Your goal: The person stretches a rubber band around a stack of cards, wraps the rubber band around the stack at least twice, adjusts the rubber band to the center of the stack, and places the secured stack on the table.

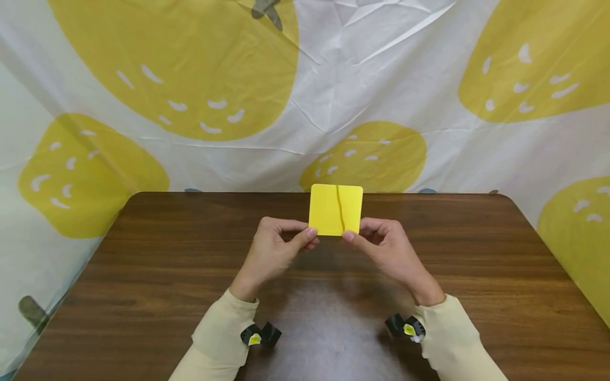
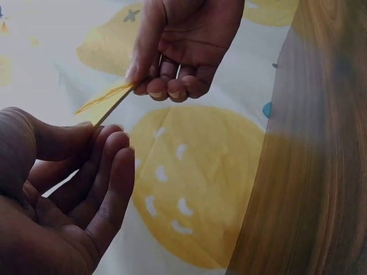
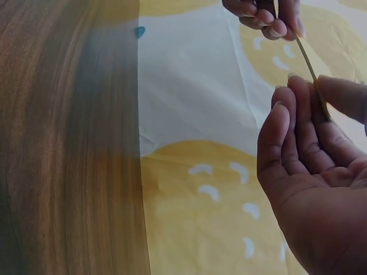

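A thin yellow square card (image 1: 329,209) with rounded corners is held up above the table, its face toward the head camera. A dark wavy line runs from top to bottom across it, right of its middle. My left hand (image 1: 274,247) pinches the lower left corner, thumb in front and fingers behind. At the lower right corner my right hand (image 1: 393,251) pinches it the same way. Both wrist views show the card nearly edge-on; in the left wrist view the card (image 2: 112,103) spans the gap between the two hands. The card's back is hidden.
A dark brown wooden table (image 1: 167,275) lies beneath both hands. Behind it and along its sides hangs a white cloth (image 1: 371,100) printed with large yellow fruit shapes. Small black cameras (image 1: 270,335) are strapped at both wrists over cream sleeves (image 1: 216,333).
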Tool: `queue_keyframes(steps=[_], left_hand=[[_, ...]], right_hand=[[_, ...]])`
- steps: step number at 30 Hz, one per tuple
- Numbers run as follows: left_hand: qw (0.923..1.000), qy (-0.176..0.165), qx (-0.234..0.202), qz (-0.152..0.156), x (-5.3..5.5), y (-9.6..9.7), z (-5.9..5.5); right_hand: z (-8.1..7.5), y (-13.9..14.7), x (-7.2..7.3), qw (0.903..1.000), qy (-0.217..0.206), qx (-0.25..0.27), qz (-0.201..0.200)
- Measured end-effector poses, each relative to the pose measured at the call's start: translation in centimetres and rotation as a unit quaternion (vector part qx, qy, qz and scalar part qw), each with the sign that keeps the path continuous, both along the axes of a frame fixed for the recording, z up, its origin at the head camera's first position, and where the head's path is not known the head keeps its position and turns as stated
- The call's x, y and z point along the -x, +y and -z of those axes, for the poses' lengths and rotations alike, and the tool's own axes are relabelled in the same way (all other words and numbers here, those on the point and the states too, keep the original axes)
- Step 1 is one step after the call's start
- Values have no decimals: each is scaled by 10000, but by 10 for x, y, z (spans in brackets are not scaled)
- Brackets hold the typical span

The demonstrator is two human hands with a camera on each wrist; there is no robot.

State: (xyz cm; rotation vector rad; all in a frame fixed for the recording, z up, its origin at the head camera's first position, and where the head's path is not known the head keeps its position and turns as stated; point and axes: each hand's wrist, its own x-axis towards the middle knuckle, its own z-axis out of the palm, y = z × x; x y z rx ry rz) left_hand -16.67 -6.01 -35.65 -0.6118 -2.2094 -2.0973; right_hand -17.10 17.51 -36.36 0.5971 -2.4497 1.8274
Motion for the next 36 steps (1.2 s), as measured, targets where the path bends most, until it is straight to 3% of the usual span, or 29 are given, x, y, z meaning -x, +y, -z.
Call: queue_keyframes(steps=[17, 24, 36], left_hand=[[9999, 115, -42, -32, -1, 1, -1], [9998, 138, -127, -44, -2, 2, 0], [9999, 135, -95, -46, -3, 6, 0]], right_hand=[[-1, -5, -3, 9998, 47, 158, -143], [-1, -6, -4, 9998, 130, 151, 88], [0, -9, -5, 9997, 156, 201, -65]])
